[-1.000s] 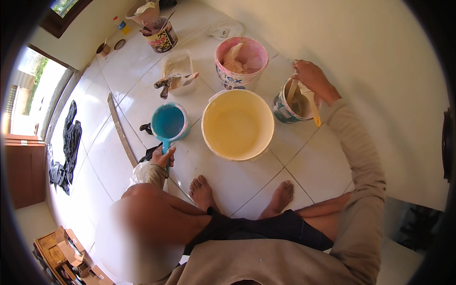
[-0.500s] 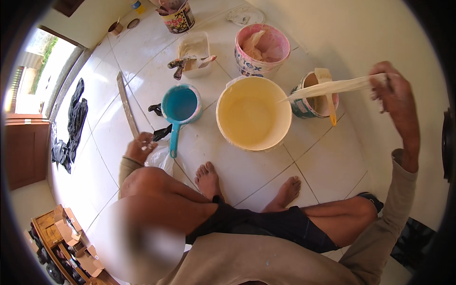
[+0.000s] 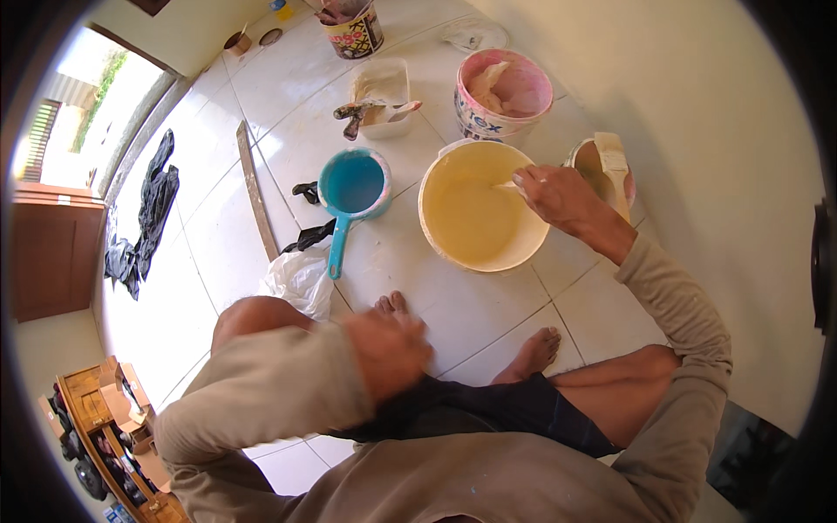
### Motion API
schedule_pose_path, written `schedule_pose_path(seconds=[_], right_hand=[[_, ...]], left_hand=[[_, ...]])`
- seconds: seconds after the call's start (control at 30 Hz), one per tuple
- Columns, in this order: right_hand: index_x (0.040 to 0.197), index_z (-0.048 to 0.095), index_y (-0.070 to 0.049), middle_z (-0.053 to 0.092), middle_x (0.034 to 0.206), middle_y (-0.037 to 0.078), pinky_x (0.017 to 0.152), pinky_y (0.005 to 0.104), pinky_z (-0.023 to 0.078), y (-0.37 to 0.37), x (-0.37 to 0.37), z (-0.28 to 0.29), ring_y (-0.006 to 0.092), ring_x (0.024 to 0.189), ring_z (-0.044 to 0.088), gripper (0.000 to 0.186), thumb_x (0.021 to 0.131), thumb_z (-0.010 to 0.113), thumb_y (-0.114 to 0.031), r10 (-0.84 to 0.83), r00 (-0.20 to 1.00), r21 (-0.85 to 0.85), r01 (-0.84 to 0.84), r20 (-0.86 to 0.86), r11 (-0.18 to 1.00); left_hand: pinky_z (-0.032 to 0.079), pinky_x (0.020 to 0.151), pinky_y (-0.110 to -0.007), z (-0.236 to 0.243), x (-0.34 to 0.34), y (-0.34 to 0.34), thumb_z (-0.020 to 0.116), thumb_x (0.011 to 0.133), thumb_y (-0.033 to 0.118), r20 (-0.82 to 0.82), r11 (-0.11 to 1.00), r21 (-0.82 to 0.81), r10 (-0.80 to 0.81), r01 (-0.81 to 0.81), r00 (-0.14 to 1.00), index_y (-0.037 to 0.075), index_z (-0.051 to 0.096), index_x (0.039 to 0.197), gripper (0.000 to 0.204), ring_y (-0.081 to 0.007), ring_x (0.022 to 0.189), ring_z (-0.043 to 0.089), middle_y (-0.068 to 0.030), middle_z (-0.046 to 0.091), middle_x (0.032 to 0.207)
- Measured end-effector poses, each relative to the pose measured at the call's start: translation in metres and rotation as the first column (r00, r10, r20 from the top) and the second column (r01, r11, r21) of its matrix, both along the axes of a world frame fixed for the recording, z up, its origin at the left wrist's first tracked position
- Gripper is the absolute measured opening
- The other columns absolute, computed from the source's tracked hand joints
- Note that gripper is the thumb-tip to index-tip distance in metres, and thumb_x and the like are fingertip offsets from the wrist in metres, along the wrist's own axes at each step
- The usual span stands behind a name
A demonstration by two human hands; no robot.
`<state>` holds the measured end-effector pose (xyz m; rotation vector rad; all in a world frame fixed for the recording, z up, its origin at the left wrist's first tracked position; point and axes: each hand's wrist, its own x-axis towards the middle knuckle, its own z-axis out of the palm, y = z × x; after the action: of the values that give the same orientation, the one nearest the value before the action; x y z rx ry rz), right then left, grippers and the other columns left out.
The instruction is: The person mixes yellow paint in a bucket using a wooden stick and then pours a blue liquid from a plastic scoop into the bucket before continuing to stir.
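My right hand (image 3: pixel 568 207) is closed over the right rim of a large cream bucket (image 3: pixel 436 234), which holds pale yellowish liquid. Pinched in its fingers is a pale strip (image 3: pixel 506 185), of which only a short end shows over the liquid. Blurred by motion, my left hand (image 3: pixel 390 350) is in front of my lap; its fingers cannot be made out. Left of the bucket stands a turquoise dipper (image 3: pixel 336 248) with a long handle. Partly behind my right forearm, a wide brush (image 3: pixel 613 157) rests across a smaller bucket (image 3: pixel 593 155).
Beyond the cream bucket stands a pink-lined bucket (image 3: pixel 501 105) with crumpled material in it. A white tub (image 3: pixel 392 78) bears dirty tools. A wooden strip (image 3: pixel 255 192), black plastic (image 3: pixel 153 205) and a clear bag (image 3: pixel 301 281) lie on the tiles. A wall (image 3: pixel 697 113) rises at right.
My right hand has come left and down from beside the wall to the bucket's rim, bringing the pale strip. My left hand has swung right from beside my knee to my lap.
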<state>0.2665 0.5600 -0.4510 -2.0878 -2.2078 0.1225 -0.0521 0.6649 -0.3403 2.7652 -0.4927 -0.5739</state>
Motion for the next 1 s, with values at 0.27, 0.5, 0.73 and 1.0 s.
schedule_pose_path(seconds=[0.27,0.5,0.73,1.0], right_hand=[[0.095,0.053,0.0,0.059,0.073,0.019,0.062,0.0442,0.05,0.02,-0.032,-0.001,0.0374,0.069,0.061,0.017,0.087,0.056,-0.015,0.046,0.96,0.006,-0.046,-0.276,0.999],[0.095,0.053,0.0,0.059,0.074,0.019,0.064,0.0444,0.05,0.009,0.001,-0.003,0.0375,0.07,0.061,0.017,0.087,0.057,-0.014,-0.065,0.99,-0.028,0.062,-0.121,0.998],[0.093,0.054,0.001,0.06,0.076,0.018,0.066,0.0452,0.05,0.017,-0.015,0.007,0.0372,0.073,0.061,0.015,0.086,0.058,-0.012,0.044,0.96,0.064,-0.028,-0.276,0.998],[0.091,0.056,0.0,0.062,0.079,0.018,0.067,0.0441,0.05,-0.028,0.004,0.0,0.0363,0.074,0.062,0.013,0.086,0.057,-0.012,-0.066,0.989,-0.066,0.057,-0.129,0.996]], left_hand=[[0.051,0.078,-0.049,-0.057,0.045,-0.074,0.064,0.081,0.029,-0.435,0.998,0.051,-0.018,0.045,0.9,0.011,0.066,0.1,0.026,-0.0327,0.092,0.065,-0.0129,0.06,0.107],[0.049,0.083,-0.054,-0.132,0.046,-0.042,0.059,0.085,0.023,-0.701,0.967,0.193,0.255,-0.167,0.666,0.013,0.068,0.102,0.021,-0.0381,0.104,0.062,-0.0155,0.061,0.12],[0.055,0.069,-0.04,-0.224,0.031,0.077,0.058,0.09,0.033,-0.174,0.727,-0.075,0.664,-0.682,0.727,0.006,0.054,0.11,0.034,-0.0274,0.081,0.066,-0.0075,0.061,0.099],[0.059,0.067,-0.033,-0.155,0.075,0.041,0.067,0.086,0.013,-0.776,-0.392,-0.439,0.619,-0.808,0.121,0.001,0.047,0.106,0.031,-0.0169,0.073,0.063,-0.0069,0.057,0.09]])
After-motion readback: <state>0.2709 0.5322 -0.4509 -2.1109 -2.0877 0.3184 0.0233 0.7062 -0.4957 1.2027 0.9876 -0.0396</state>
